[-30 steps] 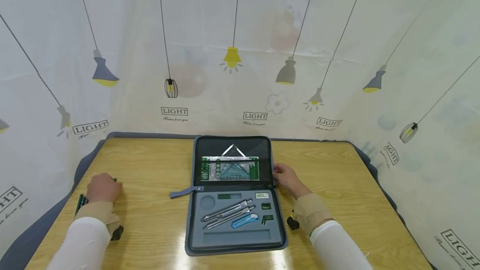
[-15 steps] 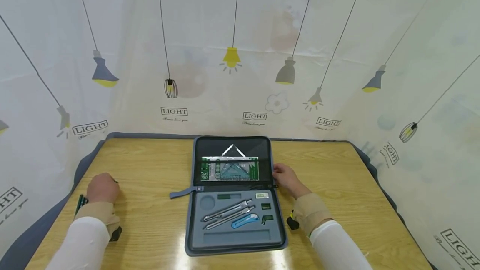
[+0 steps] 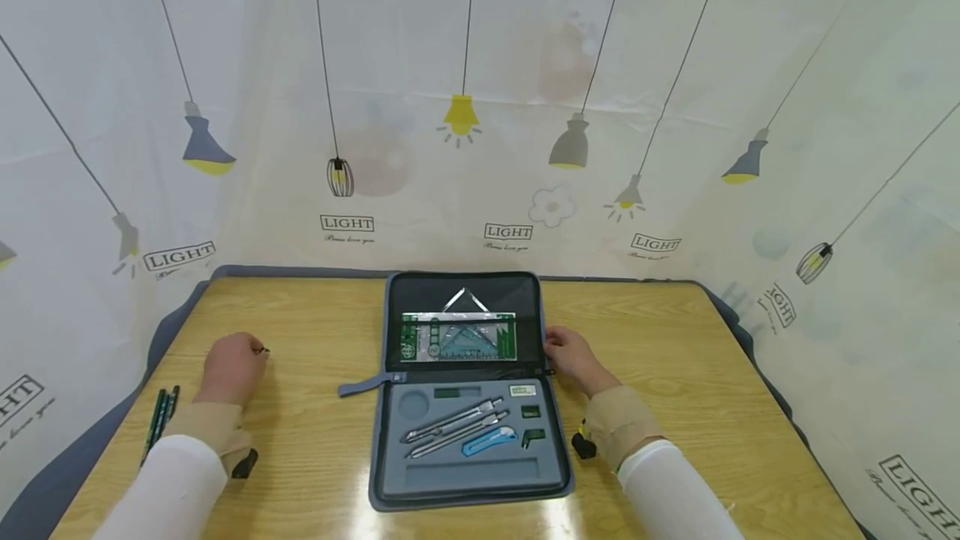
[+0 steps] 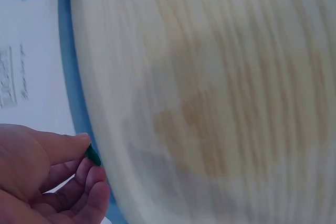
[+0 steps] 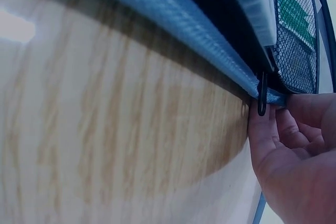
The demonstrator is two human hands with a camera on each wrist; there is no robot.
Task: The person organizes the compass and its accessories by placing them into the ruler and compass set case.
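Pale cloth backdrop (image 3: 420, 40): spans the far side and both flanks, printed with hanging lamps and the word LIGHT.
Glossy light wood-grain tabletop (image 3: 315, 307): stretches under both hands, with a blue-grey border (image 3: 161, 340) along its left, far and right sides.
Blue-grey zip case (image 3: 377, 457): lies unfolded in the middle of the tabletop, its black-lined lid (image 3: 423, 290) on the far side, its grey moulded tray (image 3: 393, 444) on the near side; a blue-grey fabric strap (image 3: 363, 386) sticks out left.
Inside the lid: a clear packet with green print (image 3: 410, 342), bluish set squares (image 3: 468, 343) visible through it.
Inside the tray: two long silver metal drawing tools (image 3: 453, 420) set slantwise, with a light blue cutter knife (image 3: 489, 442) just beside them; a white eraser (image 3: 522, 391) at the far right.
Bare left hand (image 3: 234, 365): left of the case, thumb and fingertips pinching a slim dark green item (image 4: 93, 156), of which only a short end shows.
Dark green pencil-like sticks (image 3: 160, 419): close together on the tabletop, left of that hand, partly hidden by the white sleeve (image 3: 161, 490).
Bare right hand (image 3: 573, 357): at the case's right edge near the fold, thumb and fingers gripping the fabric rim beside a black zip pull (image 5: 263, 95).
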